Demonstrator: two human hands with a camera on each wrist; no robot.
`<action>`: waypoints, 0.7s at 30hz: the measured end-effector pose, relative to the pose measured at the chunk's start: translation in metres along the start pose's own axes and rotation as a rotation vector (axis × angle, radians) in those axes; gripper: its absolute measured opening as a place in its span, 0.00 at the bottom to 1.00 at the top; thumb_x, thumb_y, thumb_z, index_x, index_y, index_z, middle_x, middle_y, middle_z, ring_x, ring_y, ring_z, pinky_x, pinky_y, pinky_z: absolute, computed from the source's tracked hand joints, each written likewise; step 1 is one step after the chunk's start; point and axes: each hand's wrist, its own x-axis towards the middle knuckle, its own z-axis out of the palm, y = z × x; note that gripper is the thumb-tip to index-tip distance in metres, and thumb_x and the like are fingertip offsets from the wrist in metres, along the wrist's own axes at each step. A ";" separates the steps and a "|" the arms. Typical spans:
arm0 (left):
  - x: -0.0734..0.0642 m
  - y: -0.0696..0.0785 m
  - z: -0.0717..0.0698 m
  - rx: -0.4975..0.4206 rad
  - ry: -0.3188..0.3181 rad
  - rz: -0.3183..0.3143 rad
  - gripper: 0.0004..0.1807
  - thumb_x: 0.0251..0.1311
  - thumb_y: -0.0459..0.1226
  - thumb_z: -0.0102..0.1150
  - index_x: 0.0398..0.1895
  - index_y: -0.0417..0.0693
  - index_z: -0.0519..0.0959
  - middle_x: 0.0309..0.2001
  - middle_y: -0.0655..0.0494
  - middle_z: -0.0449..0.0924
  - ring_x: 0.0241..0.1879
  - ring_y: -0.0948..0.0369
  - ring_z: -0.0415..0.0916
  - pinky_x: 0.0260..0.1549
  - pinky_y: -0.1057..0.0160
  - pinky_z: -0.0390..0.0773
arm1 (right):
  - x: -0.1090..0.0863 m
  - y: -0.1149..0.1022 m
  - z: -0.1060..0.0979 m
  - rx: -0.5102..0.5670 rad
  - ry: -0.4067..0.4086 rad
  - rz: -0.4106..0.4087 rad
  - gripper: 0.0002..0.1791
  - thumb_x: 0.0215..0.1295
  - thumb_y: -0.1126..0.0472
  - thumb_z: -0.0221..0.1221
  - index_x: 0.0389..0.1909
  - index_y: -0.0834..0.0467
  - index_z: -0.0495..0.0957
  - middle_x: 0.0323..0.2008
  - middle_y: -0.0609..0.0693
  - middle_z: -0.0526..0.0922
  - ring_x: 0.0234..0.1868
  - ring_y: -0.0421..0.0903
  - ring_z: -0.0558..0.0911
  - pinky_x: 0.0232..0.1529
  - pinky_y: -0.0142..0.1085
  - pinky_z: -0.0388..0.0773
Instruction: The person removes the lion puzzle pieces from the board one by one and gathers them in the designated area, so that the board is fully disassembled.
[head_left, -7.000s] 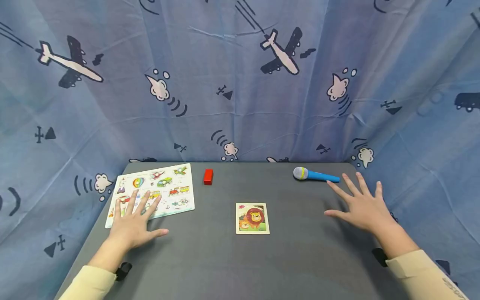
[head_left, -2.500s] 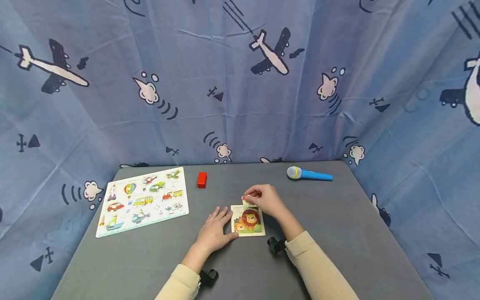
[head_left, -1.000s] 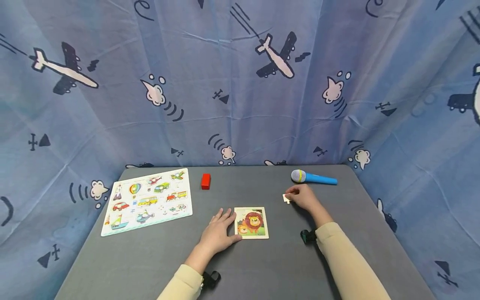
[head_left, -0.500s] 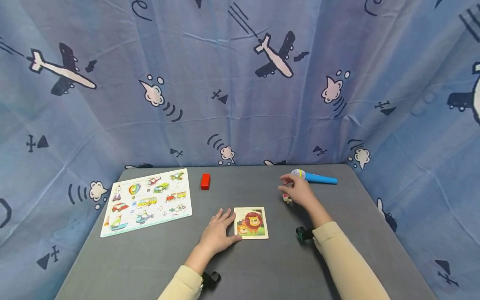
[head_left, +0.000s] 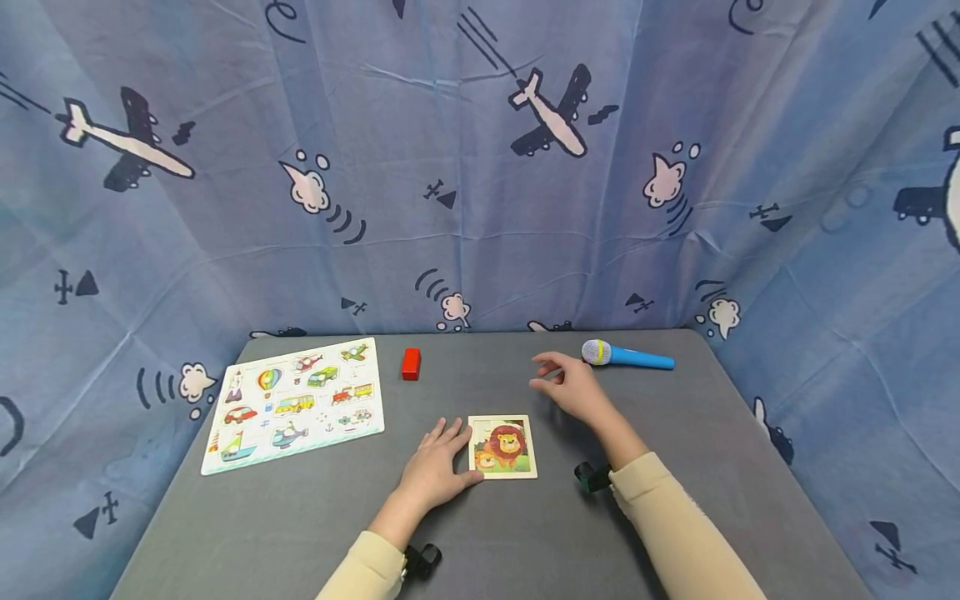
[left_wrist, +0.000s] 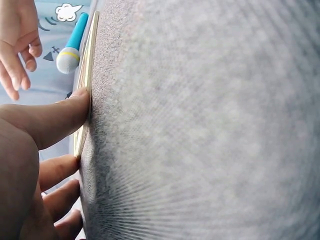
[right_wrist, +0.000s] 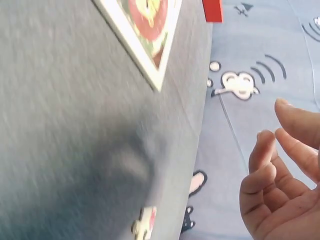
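Lion jigsaw: flat on counter, left edge touched by spread left grip. Right grip: raised, thumb and fingers parted, holding nothing. Jigsaw piece: loose, apart. Step, presumably: piece removal; next calls for a fine edge pinch.

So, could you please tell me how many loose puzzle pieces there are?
1: the loose piece lies on the table, apart from the lion puzzle, in the right wrist view; in the head view the right hand seems to hide it. Others may be hidden.
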 end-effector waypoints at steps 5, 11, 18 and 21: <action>0.000 0.000 0.000 -0.003 0.002 0.003 0.42 0.56 0.52 0.72 0.72 0.47 0.71 0.75 0.46 0.65 0.78 0.44 0.53 0.74 0.40 0.59 | -0.004 -0.006 0.015 0.000 -0.034 0.003 0.21 0.65 0.58 0.67 0.59 0.56 0.80 0.44 0.51 0.85 0.35 0.43 0.80 0.34 0.37 0.78; 0.000 0.000 0.000 0.007 0.000 0.004 0.42 0.56 0.52 0.72 0.72 0.47 0.71 0.75 0.46 0.64 0.78 0.44 0.53 0.74 0.40 0.59 | -0.009 -0.013 0.034 0.012 -0.079 0.007 0.21 0.65 0.59 0.68 0.58 0.56 0.80 0.42 0.50 0.85 0.34 0.43 0.80 0.33 0.37 0.78; 0.001 0.000 0.000 0.014 -0.004 0.010 0.42 0.56 0.52 0.71 0.72 0.47 0.71 0.75 0.47 0.64 0.78 0.44 0.53 0.74 0.40 0.58 | -0.013 -0.017 0.052 0.008 -0.115 0.008 0.21 0.64 0.60 0.68 0.58 0.58 0.81 0.39 0.48 0.85 0.32 0.41 0.80 0.33 0.36 0.79; 0.000 0.000 0.000 0.016 -0.001 0.013 0.42 0.56 0.52 0.71 0.72 0.47 0.71 0.75 0.46 0.64 0.78 0.43 0.53 0.73 0.39 0.59 | -0.014 -0.018 0.058 0.014 -0.147 0.018 0.19 0.65 0.61 0.68 0.56 0.58 0.81 0.39 0.47 0.84 0.32 0.42 0.80 0.33 0.35 0.79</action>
